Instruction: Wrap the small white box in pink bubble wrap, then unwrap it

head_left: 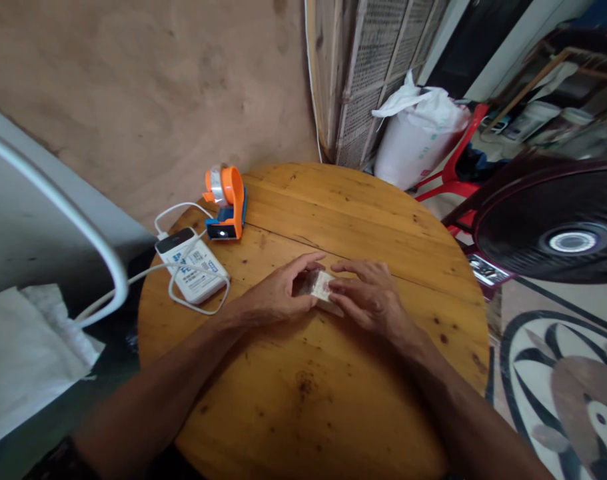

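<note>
A small whitish box-shaped object (321, 285) is between my two hands over the middle of the round table. Its left part looks shiny, like clear plastic; its exact kind cannot be made out. My left hand (283, 287) curls around the left end, thumb on the near side and fingers on the far side. From the right, the bent fingers of my right hand (368, 290) press on its right side. Fingers cover parts of the object at both ends.
On the wooden table (303, 387), an orange and blue tape dispenser (228, 207) stands at the back left. Beside it lies a white power bank (193, 267) with white cables. A dark fan (558, 227) is at the right, near a red chair (450, 173) and a white sack (418, 133).
</note>
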A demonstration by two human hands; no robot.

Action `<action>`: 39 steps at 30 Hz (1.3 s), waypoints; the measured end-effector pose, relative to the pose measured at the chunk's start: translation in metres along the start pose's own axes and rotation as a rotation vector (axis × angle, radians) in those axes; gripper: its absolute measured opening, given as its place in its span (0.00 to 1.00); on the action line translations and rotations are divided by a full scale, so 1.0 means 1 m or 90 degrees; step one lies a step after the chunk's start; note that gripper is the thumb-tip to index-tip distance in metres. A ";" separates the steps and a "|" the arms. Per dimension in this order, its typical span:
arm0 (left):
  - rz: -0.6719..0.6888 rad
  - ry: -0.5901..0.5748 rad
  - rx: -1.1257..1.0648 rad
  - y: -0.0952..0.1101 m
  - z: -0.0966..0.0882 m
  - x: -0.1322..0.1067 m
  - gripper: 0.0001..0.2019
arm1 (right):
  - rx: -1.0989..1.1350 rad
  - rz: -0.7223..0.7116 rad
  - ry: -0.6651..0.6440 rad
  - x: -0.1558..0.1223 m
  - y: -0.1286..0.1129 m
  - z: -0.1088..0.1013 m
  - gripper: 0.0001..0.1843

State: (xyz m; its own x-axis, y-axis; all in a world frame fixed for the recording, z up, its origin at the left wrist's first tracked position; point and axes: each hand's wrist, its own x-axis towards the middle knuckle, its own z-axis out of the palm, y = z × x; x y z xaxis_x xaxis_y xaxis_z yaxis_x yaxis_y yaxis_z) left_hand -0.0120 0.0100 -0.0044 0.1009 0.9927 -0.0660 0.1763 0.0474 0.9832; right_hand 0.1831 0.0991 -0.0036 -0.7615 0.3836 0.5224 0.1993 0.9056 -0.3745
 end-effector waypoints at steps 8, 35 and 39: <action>0.012 0.010 0.015 0.002 0.001 -0.001 0.36 | -0.082 -0.069 0.029 0.002 -0.003 0.003 0.05; 0.052 0.034 0.086 -0.011 0.008 0.001 0.36 | -0.123 -0.034 0.027 0.003 -0.014 -0.001 0.06; 0.051 0.033 0.092 -0.009 0.007 0.000 0.34 | -0.093 0.018 0.016 0.001 -0.008 0.001 0.05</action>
State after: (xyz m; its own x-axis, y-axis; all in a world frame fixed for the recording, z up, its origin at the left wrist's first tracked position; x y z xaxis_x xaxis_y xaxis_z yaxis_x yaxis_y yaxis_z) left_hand -0.0062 0.0090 -0.0141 0.0701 0.9972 0.0243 0.3085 -0.0448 0.9502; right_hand 0.1803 0.0923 -0.0009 -0.7388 0.4118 0.5335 0.3088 0.9105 -0.2751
